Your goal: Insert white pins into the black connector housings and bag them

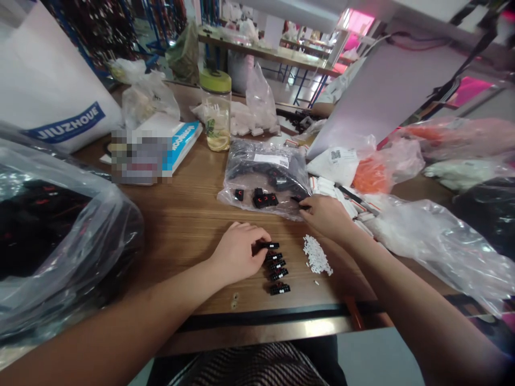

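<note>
Connector housings (pixel 276 271), black moulded plastic, five in a loose column near the front edge of a wooden workbench top (pixel 181 236), each with small pale markings. Judged light and stiff, probably apt to slide on the smooth wood; best taken by the narrow ends between thumb and fingertip, as any fine tabs may be fragile. Left hand (pixel 239 252) closes on the topmost housing (pixel 269 245), fingers curled over it. Right hand (pixel 325 217), well apart from the left, sits at the edge of a clear polybag (pixel 241 174) of black parts; a dark piece (pixel 298 199) shows at its fingers, though whether it is gripped cannot be told. Loose housings (pixel 263 200) lie on the bag. White plastic pegs (pixel 316 254), heaped, lie just beside the column.
</note>
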Motion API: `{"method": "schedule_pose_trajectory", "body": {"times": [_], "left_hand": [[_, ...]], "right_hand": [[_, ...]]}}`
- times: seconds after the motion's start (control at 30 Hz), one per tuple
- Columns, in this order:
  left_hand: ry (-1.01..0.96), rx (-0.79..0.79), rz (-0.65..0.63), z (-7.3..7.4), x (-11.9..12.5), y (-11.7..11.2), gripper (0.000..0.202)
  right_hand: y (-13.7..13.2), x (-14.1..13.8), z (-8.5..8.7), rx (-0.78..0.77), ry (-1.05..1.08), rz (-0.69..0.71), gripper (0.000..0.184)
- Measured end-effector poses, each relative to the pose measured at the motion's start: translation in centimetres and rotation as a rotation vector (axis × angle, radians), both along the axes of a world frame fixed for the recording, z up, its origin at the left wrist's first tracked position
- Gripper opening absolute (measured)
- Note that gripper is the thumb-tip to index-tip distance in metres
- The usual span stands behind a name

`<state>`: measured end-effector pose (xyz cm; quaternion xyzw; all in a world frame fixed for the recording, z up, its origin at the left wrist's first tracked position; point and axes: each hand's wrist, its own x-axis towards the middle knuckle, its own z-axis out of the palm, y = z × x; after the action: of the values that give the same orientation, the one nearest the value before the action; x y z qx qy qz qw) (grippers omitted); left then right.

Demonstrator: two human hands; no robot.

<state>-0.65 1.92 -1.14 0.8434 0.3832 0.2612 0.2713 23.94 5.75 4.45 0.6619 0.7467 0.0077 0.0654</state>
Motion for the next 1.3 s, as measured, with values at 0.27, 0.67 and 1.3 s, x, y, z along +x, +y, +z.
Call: {"method": "schedule_pose_trajectory", "body": {"times": [0.27, 0.67, 1.3], "left_hand": [[-0.095, -0.062, -0.041, 0.4, -0.4, -0.1, 0.019], [-0.125, -0.084, 0.012, 0.4, -0.3, 0.1, 0.016], [-0.416, -0.114, 0.099, -1.3, -0.1, 0.8, 0.039]], "right_hand": [[0.0, -0.7, -0.6, 0.052, -0.162, -0.059, 0.037], [0.7, -1.0, -0.7, 0.011, -0.183, -0.047, 0.033], [0.4, -3.4, -1.0, -0.306, 0.994, 0.207, 0.065]]}}
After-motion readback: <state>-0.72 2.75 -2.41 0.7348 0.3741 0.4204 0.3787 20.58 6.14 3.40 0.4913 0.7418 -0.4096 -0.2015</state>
